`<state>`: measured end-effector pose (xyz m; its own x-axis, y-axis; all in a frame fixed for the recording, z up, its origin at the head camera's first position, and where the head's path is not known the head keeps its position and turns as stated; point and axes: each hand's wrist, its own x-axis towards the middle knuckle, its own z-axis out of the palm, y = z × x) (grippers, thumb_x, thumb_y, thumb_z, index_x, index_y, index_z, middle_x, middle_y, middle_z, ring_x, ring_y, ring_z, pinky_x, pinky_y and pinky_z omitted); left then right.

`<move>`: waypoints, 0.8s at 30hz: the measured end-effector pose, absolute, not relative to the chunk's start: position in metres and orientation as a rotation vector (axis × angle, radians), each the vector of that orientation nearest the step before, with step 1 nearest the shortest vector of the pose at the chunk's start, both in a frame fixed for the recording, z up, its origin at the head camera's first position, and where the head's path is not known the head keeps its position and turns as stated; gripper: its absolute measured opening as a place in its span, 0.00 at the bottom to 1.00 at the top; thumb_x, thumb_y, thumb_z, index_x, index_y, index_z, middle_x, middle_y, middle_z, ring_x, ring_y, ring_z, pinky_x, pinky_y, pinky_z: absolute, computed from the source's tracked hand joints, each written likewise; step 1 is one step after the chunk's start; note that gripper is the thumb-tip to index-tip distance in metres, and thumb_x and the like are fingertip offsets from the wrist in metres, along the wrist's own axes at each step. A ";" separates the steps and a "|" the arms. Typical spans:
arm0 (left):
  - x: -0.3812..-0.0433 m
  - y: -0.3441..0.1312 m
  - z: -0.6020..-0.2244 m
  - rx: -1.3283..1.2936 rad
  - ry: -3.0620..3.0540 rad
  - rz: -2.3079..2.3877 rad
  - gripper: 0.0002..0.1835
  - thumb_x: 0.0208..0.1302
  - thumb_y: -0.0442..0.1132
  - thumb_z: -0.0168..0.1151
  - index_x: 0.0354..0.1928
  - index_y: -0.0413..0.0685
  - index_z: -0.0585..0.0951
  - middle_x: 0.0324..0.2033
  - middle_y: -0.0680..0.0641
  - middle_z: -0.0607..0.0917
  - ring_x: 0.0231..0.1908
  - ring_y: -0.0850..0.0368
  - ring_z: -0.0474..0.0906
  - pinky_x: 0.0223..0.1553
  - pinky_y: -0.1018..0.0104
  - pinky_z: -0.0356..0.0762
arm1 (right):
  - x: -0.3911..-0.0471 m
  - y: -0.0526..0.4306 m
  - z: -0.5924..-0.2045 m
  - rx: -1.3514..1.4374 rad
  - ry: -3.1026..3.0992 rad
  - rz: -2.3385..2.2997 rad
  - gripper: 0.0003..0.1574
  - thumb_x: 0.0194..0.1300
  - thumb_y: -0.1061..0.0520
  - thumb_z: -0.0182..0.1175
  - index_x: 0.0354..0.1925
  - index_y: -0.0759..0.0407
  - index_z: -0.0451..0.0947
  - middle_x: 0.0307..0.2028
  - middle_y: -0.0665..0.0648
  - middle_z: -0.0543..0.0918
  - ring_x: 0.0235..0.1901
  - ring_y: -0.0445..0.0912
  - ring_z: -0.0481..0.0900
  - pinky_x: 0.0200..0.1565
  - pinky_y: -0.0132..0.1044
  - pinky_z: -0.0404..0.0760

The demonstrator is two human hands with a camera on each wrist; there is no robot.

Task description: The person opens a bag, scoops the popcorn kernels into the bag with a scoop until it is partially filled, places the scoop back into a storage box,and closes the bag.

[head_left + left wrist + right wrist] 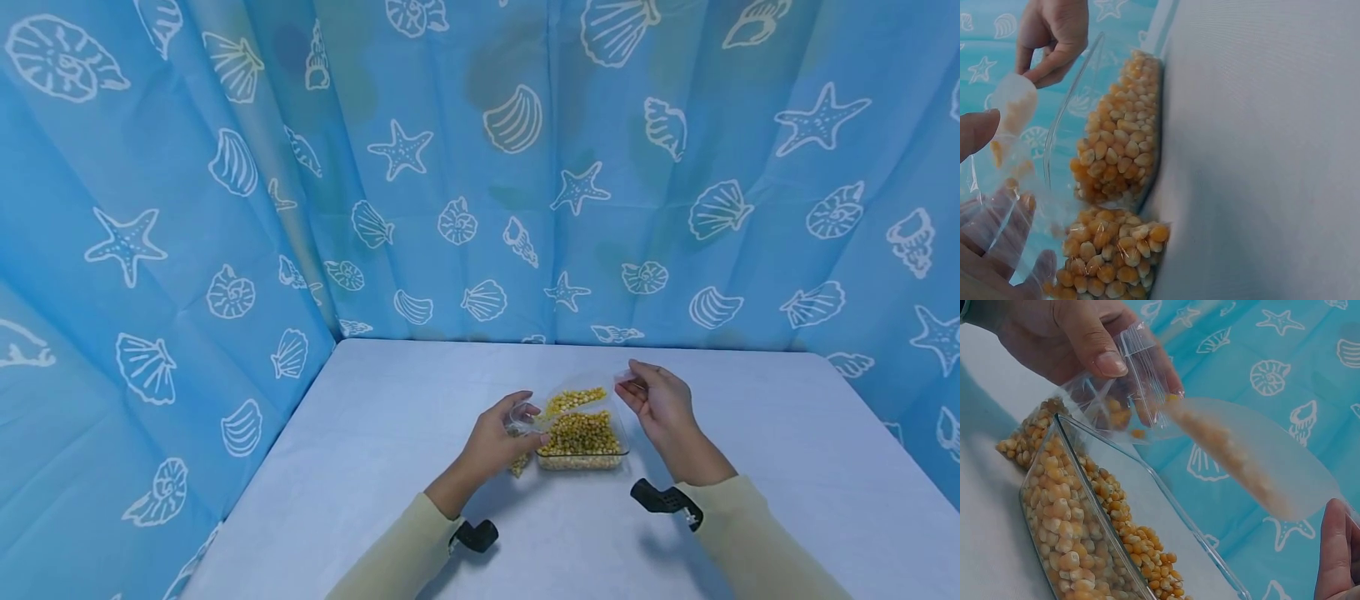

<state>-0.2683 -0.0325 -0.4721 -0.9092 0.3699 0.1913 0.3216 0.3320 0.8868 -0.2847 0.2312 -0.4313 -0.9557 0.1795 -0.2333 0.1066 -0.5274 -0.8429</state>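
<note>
My left hand holds a clear zip bag by its mouth, thumb on one side and fingers on the other. Corn kernels fill the bag's lower part, which rests on the table beside a glass container. From the other side, my right hand pinches the handle end of a translucent scoop. A row of kernels lies in the scoop, and its tip is at the bag's mouth. Below the scoop stands the rectangular glass container, heaped with corn kernels.
A white-covered table bears everything. Blue curtains with shell and starfish prints hang behind it and on its left. Black wrist devices sit on both forearms at the sleeves.
</note>
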 end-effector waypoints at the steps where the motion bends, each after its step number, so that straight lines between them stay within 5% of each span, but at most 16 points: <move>1: -0.268 -0.033 -0.472 0.657 2.525 1.669 0.38 0.59 0.48 0.71 0.70 0.56 0.67 0.52 0.54 0.81 0.51 0.61 0.75 0.51 0.51 0.73 | -0.285 0.231 -0.432 -0.452 -1.508 2.669 0.18 0.70 0.52 0.59 0.52 0.59 0.67 0.38 0.55 0.77 0.37 0.44 0.81 0.47 0.35 0.79; 13: -0.267 -0.034 -0.471 0.666 2.513 1.684 0.37 0.59 0.48 0.71 0.69 0.55 0.68 0.53 0.50 0.81 0.51 0.60 0.76 0.50 0.52 0.74 | -0.284 0.230 -0.433 -0.440 -1.499 2.667 0.23 0.68 0.51 0.62 0.53 0.61 0.67 0.36 0.55 0.77 0.35 0.43 0.81 0.46 0.35 0.80; 24: -0.268 -0.034 -0.471 0.670 2.516 1.673 0.37 0.58 0.50 0.71 0.69 0.55 0.68 0.53 0.50 0.81 0.51 0.60 0.76 0.51 0.52 0.74 | -0.285 0.230 -0.431 -0.411 -1.564 2.617 0.17 0.70 0.53 0.60 0.50 0.60 0.69 0.39 0.57 0.77 0.35 0.43 0.82 0.45 0.35 0.80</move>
<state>-0.2678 -0.0339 -0.4711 -0.9052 0.3770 0.1960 0.3266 0.3224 0.8885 -0.2851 0.2301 -0.4306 -0.9623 0.1908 -0.1940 0.0805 -0.4814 -0.8728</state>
